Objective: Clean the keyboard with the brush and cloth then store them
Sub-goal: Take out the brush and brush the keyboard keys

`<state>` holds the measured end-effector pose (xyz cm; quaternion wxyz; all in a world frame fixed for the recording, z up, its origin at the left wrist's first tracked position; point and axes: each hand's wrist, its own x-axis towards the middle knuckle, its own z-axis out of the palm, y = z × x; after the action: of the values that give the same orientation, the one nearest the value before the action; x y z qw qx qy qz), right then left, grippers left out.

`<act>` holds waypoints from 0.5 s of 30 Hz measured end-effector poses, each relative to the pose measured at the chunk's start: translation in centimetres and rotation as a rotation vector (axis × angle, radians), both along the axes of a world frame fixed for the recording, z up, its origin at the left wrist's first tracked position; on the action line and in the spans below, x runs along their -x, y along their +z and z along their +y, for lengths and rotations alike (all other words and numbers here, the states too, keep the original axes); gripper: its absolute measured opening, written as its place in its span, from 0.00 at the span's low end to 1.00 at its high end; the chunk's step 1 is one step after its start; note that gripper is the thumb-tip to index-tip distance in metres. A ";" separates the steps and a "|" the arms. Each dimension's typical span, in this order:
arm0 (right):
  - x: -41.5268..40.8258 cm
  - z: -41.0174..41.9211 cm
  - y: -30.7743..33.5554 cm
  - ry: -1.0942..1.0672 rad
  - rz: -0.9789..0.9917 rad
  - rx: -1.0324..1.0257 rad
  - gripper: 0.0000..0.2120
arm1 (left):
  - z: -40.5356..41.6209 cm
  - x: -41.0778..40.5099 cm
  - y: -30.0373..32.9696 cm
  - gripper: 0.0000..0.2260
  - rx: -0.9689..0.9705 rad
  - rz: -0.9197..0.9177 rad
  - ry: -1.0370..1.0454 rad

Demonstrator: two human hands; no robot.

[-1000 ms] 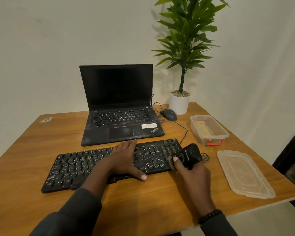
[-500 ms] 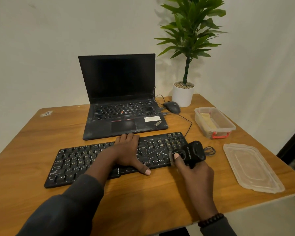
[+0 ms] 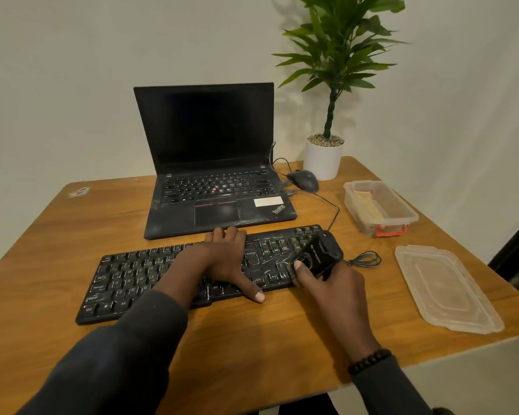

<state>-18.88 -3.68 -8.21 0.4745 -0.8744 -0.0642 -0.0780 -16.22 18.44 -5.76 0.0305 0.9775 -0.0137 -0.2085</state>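
Still: right hand (image 3: 331, 287) grips brush (image 3: 318, 255) on keyboard (image 3: 150, 280) end.

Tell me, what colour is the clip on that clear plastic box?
Red-orange. The clip sits on the near end of the box, clearest in the head view.

I can read "ThinkPad" on the laptop (image 3: 219, 202), at the palm rest's front right corner. Just left of that logo sits a white sticker (image 3: 268, 201), its print too small for me. On the keyboard (image 3: 138, 277) I make out "Ctrl" and "Alt".
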 end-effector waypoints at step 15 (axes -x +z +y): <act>1.4 0.1 -0.5 -0.045 0.112 -0.109 0.08 | 0.2 0.1 -0.5 0.65 0.026 0.000 0.017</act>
<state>-20.23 -3.59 -8.74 0.5223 -0.8516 -0.0137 -0.0430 -16.27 18.64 -6.22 0.0447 0.9771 -0.0079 -0.2081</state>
